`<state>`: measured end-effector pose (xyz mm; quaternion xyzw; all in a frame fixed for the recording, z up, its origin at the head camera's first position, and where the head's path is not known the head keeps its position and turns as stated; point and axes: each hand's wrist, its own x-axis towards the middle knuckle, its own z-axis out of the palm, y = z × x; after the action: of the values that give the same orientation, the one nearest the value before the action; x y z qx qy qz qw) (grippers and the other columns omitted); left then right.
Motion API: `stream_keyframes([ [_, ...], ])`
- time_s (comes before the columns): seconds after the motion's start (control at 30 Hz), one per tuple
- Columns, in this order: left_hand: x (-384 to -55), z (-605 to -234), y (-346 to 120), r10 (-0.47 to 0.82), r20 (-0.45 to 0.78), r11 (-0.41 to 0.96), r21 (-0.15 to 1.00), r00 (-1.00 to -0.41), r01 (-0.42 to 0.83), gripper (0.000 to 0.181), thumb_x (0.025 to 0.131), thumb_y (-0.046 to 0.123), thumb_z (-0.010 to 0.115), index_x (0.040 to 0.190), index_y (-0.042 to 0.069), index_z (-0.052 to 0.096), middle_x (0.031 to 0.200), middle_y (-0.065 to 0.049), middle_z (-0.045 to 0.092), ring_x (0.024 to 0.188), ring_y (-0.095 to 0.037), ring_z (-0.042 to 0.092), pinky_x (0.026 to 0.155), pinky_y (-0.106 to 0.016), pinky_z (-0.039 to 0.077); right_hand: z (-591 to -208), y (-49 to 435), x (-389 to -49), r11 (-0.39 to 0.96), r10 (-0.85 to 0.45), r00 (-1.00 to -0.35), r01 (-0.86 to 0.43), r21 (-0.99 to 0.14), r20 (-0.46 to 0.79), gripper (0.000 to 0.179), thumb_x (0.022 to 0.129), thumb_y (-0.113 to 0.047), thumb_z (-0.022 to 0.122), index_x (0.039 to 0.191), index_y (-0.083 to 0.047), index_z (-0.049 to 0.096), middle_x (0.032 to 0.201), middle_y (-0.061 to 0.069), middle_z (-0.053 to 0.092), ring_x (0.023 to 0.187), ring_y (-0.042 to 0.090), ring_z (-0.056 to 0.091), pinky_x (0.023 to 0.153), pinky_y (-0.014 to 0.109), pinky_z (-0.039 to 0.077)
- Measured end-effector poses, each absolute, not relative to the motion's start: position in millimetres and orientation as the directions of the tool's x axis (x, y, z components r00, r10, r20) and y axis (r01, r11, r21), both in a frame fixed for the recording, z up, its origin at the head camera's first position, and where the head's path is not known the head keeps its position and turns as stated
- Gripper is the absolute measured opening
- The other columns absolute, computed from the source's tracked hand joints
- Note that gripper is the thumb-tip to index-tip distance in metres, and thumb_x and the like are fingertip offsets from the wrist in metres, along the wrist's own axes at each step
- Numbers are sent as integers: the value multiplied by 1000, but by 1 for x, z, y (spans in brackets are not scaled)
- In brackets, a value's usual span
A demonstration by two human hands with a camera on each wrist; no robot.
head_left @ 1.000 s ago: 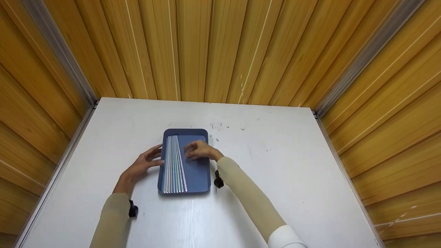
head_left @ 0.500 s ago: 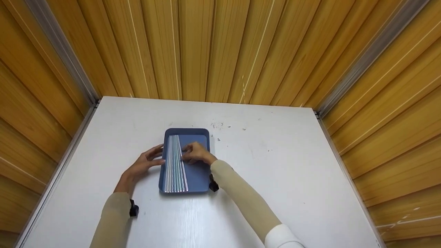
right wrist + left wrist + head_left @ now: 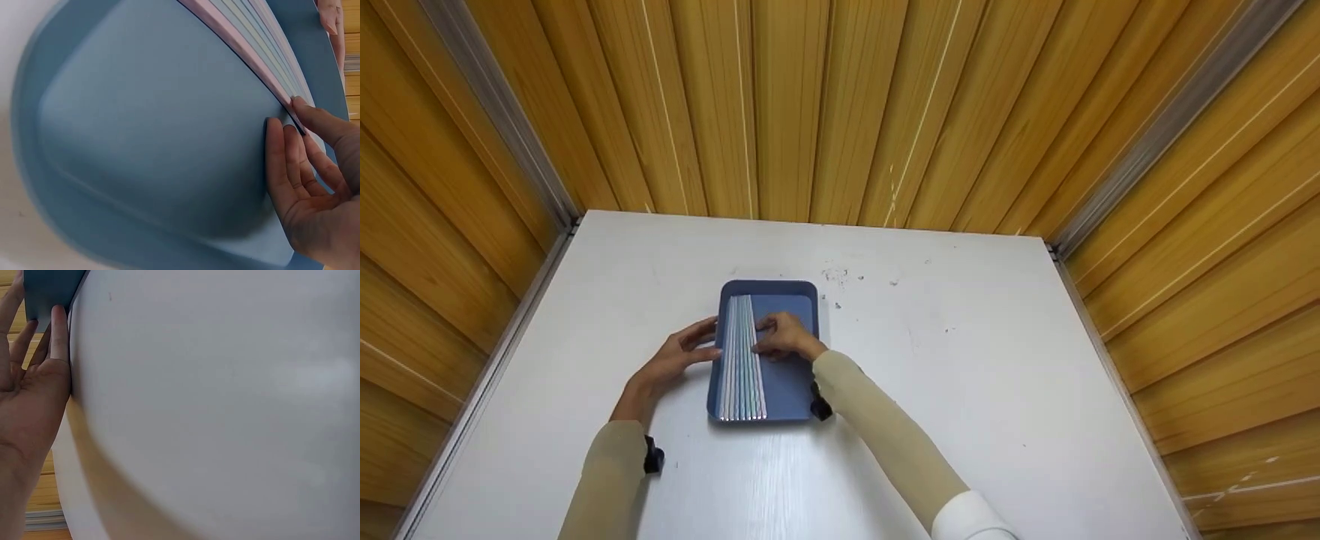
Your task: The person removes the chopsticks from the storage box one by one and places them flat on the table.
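Note:
A shallow blue tray (image 3: pixel 791 390) lies lengthwise on the table. Pastel chopsticks (image 3: pixel 741 375) lie side by side along its left half, bunched tighter at the far end and spread slightly at the near end. From outside, my left hand (image 3: pixel 679 356) touches the tray's left wall with spread fingers; the left wrist view shows its fingertips (image 3: pixel 58 312) against the wall. My right hand (image 3: pixel 784 335) is inside the tray, thumb and index fingertip against the rightmost pink chopstick (image 3: pixel 239 45). Its other fingers (image 3: pixel 275 135) sit low over the tray floor, right of the row.
Around the tray is a white table (image 3: pixel 960 360) with small dark marks behind the tray. Wood-patterned panels (image 3: pixel 780 112) rise at the back and both sides, with grey metal posts at the corners. A black wrist device (image 3: pixel 820 405) hangs near the tray's right wall.
My right hand has moved left, from above the tray floor to the edge of the chopstick row. The row's right edge has shifted slightly left at the near end. My left hand stays at the wall.

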<state>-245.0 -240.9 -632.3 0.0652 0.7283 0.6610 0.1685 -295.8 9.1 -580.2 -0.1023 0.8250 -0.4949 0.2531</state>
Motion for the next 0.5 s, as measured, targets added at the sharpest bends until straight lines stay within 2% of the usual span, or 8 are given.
stream_keyframes([
  [0.1,-245,-633,-241,312,-166,110,984,-936,-138,75,95,14,73,160,13,35,162,-17,39,150,-36,38,123,-52,35,-582,8,-295,479,-412,-850,106,-871,-330,47,81,5,81,124,7,64,68,-2,60,55,11,61,61,34,64],
  [0.3,-245,-635,-241,305,-164,99,985,-938,-139,74,95,13,74,159,13,37,162,-16,41,150,-35,39,120,-46,40,-582,9,-296,467,-403,-853,120,-876,-332,46,80,8,80,123,8,64,69,-1,57,56,12,61,61,37,65],
  [0.43,-244,-634,-240,296,-163,101,985,-941,-139,73,95,13,74,158,12,38,161,-16,42,150,-34,39,120,-47,40,-582,8,-296,488,-372,-872,109,-866,-319,41,80,8,79,118,8,66,74,7,66,60,18,66,60,38,64],
  [0.5,-244,-634,-239,292,-161,96,986,-943,-139,73,95,13,73,158,12,38,161,-16,42,150,-34,39,121,-49,38,-584,6,-296,529,-351,-885,82,-845,-305,40,80,6,80,117,7,67,83,14,71,62,20,68,57,35,63],
])
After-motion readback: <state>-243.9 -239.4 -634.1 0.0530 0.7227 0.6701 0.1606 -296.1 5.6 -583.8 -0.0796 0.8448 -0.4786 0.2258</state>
